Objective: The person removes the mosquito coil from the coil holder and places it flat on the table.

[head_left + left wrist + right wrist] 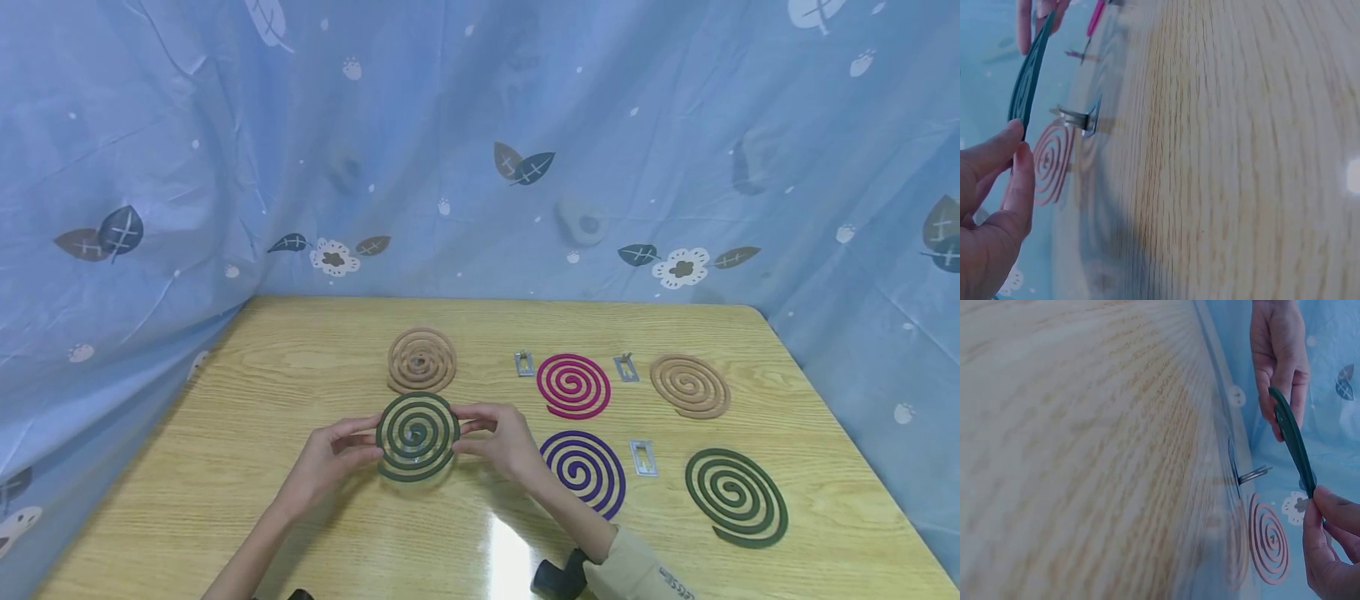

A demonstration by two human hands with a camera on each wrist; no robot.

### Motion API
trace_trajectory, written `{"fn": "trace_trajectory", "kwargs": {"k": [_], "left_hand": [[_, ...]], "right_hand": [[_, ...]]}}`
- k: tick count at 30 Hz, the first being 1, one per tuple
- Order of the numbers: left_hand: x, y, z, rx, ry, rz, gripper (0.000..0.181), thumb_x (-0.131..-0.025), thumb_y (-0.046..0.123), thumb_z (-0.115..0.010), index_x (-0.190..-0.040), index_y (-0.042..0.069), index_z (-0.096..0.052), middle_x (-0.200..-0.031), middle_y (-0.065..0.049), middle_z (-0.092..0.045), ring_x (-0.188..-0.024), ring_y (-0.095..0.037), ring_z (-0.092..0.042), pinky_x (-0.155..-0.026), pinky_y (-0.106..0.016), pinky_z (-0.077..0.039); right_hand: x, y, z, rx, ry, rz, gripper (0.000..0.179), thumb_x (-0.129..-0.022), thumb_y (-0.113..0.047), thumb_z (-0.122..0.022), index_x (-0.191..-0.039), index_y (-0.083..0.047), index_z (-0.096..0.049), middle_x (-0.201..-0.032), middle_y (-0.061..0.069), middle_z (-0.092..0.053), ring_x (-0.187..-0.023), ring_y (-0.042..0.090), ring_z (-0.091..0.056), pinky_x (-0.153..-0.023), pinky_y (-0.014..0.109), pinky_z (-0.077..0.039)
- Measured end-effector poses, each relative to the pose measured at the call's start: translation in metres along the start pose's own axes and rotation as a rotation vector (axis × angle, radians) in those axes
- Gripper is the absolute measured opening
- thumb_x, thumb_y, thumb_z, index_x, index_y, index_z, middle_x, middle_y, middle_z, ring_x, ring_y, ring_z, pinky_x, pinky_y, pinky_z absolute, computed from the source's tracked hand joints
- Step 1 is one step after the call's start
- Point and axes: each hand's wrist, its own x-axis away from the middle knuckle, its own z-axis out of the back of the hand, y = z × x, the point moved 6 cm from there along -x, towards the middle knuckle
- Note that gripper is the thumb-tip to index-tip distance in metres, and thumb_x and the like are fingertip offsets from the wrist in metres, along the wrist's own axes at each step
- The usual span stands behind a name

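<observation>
A dark green mosquito coil (418,431) is held between both hands, raised a little off the table. My left hand (330,458) pinches its left rim between thumb and fingers, and my right hand (504,442) pinches the right rim. Below the coil, a small metal coil stand (1089,119) with upright prongs is on the table; the coil looks apart from it in the left wrist view. Just behind, a brown coil (422,332) sits at the back left, with something small and metallic showing at its centre.
To the right lie a pink coil (573,383), a purple coil (576,472) partly behind the right forearm, a tan coil (686,382) and another green coil (731,492). Flat metal stands (643,457) lie among them. A blue patterned curtain (450,167) surrounds the wooden table (247,400).
</observation>
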Motion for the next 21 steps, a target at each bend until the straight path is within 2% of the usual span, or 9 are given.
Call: {"fn": "trace_trajectory", "kwargs": {"k": [6,11,21], "left_hand": [[0.000,-0.002,-0.003,0.010,0.009,0.042,0.044,-0.083,0.007,-0.072,-0.124,-0.004,-0.059,-0.128,-0.022,-0.056,-0.108,-0.035,-0.059,-0.085,-0.024,-0.056],[0.003,-0.004,-0.005,0.026,0.015,0.068,0.044,-0.082,0.006,-0.073,-0.123,-0.004,-0.059,-0.128,-0.022,-0.056,-0.106,-0.032,-0.060,-0.085,-0.023,-0.055],[0.003,-0.003,-0.012,0.053,0.048,0.087,0.044,-0.080,0.002,-0.074,-0.120,-0.006,-0.061,-0.126,-0.022,-0.057,-0.102,-0.026,-0.063,-0.084,-0.021,-0.055]], "right_hand": [[0.004,0.004,0.002,-0.053,0.002,-0.030,0.041,-0.073,0.008,-0.077,-0.113,0.004,-0.067,-0.109,0.018,-0.068,-0.090,0.025,-0.067,-0.073,0.023,-0.059],[0.007,0.006,0.001,-0.110,-0.018,-0.067,0.046,-0.072,0.012,-0.075,-0.116,0.005,-0.065,-0.100,0.019,-0.069,-0.088,0.023,-0.068,-0.072,0.026,-0.060],[0.012,0.000,0.009,-0.093,0.031,-0.047,0.040,-0.070,0.010,-0.077,-0.108,0.007,-0.068,-0.099,0.020,-0.070,-0.088,0.030,-0.068,-0.073,0.025,-0.060]]}}
